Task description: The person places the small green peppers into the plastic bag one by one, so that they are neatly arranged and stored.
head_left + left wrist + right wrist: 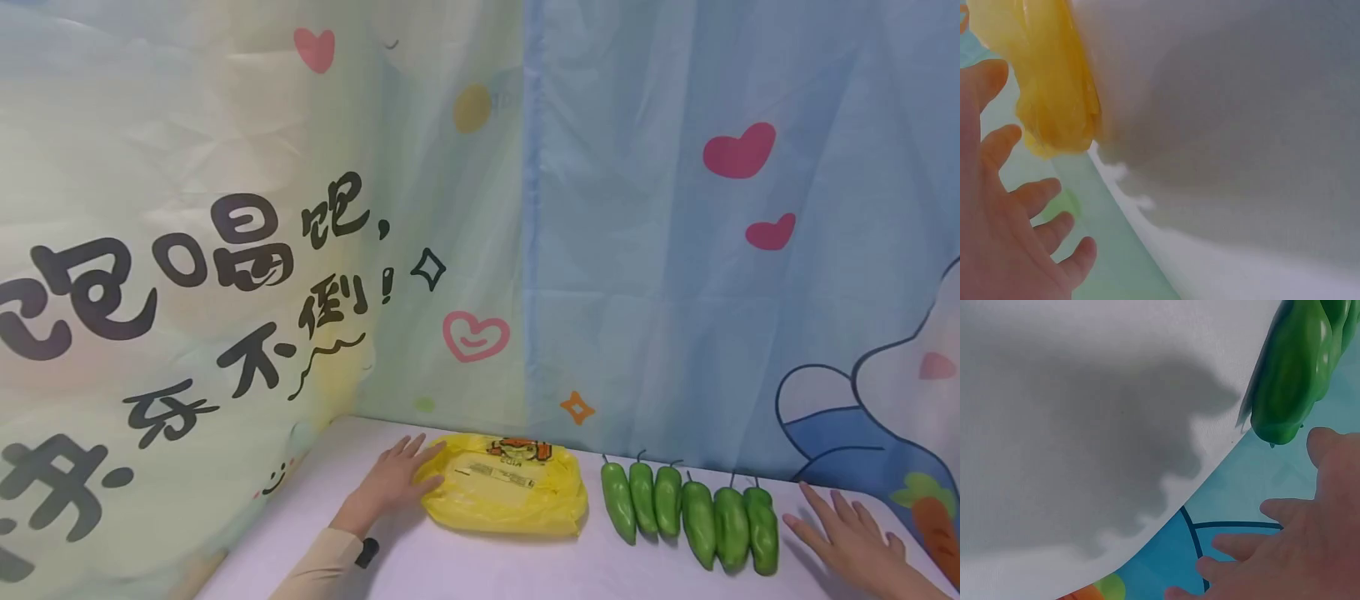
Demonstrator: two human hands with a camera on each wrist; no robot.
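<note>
A yellow plastic bag [502,492], flat and bulging with printing on top, lies on the white table. My left hand [397,475] is at its left end, fingers spread, fingertips overlapping the edge of the bag in the head view. From the left wrist, the hand [1022,206] shows straight, parted fingers beside the yellow plastic. Several green peppers [697,521] lie side by side in a row to the right of the bag, stems pointing away. Right of the row my right hand [855,533] hovers with fingers spread, holding nothing. The right wrist view shows the nearest pepper [1291,375] just beyond the thumb.
Printed curtains [637,250] with hearts and large lettering hang close behind and to the left of the table [540,575]. A black band piece [367,552] shows at the left wrist, by the beige sleeve [322,567].
</note>
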